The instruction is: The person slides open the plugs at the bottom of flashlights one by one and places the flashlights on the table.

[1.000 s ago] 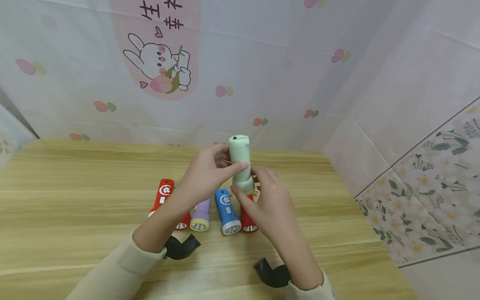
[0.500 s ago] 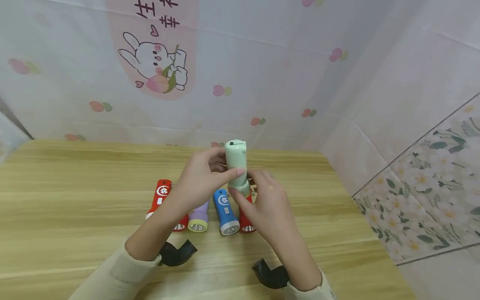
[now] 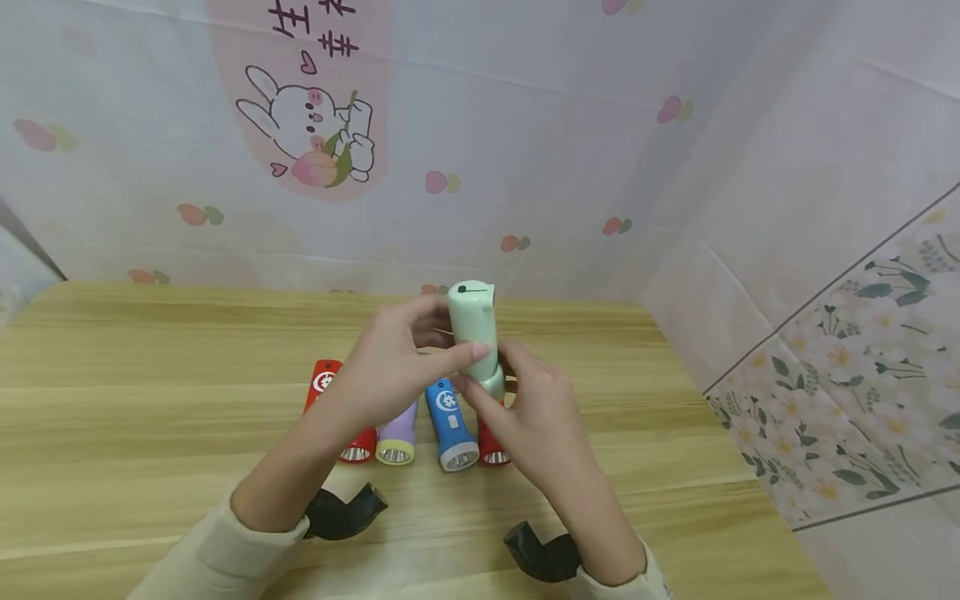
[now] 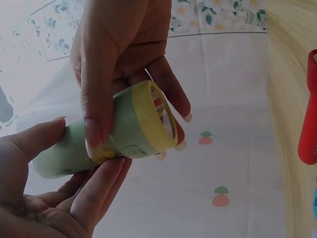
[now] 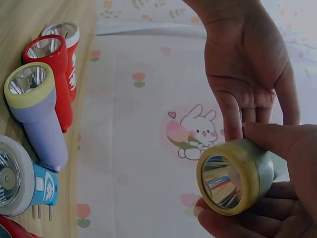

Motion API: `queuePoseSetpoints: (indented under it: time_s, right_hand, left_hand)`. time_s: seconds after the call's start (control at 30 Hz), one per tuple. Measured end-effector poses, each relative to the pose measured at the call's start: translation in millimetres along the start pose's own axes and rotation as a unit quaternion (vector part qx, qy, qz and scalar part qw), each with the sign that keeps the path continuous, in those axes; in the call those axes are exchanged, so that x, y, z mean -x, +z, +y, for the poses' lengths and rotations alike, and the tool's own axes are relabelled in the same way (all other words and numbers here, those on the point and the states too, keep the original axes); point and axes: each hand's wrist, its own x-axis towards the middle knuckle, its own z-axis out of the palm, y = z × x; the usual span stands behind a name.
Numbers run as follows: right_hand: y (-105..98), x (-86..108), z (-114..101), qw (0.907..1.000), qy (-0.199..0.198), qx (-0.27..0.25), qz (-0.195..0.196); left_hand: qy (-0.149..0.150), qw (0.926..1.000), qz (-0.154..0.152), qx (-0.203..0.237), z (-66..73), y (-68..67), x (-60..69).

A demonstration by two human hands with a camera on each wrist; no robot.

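Observation:
A pale green flashlight (image 3: 471,318) is held upright above the table, its tail end up and its lens end down. My left hand (image 3: 386,358) grips its body, thumb across the near side and fingers behind. The right hand (image 3: 538,400) pinches the wider head between thumb and fingers. In the right wrist view the yellow-rimmed lens (image 5: 221,182) faces the camera. The left wrist view shows the yellow ring (image 4: 151,116) around the head, with the right thumb lying over the neck.
On the wooden table (image 3: 187,400) lie a blue flashlight (image 3: 452,425), a purple one (image 3: 397,433) with a yellow rim, and several red ones, including one (image 3: 495,446) under the right hand. A patterned cloth (image 3: 555,150) hangs behind; a floral panel (image 3: 832,408) stands right.
Both hands have lowered the green flashlight slightly. The left wrist has swung a little left and down, its forearm covering more of the leftmost red flashlight. The view has shifted slightly.

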Motion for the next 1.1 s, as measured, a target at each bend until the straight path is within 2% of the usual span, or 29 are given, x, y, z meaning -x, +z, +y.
queuePoseSetpoints:
  time_s: [0.07, 0.3, 0.5, 1.1]
  right_hand:
    - [0.2, 0.1, -0.5, 0.9999, -0.012, 0.001, 0.005]
    - [-0.1, 1.2, 0.8, 0.9991, -0.033, 0.022, 0.014]
    - [-0.4, 0.9, 1.6, 0.9988, -0.038, 0.026, 0.015]
    - [-1.6, 0.0, 2.1, 0.9979, -0.03, 0.056, 0.013]
  left_hand:
    - [0.002, 1.0, -0.008, 0.004, 0.7, -0.8, 1.5]
    - [0.039, 0.9976, -0.045, 0.035, -0.2, -3.5, 2.7]
    - [0.04, 0.9957, -0.056, 0.062, 0.8, -5.9, 2.3]
    - [0.039, 0.9948, -0.03, 0.089, 5.1, -6.0, 2.9]
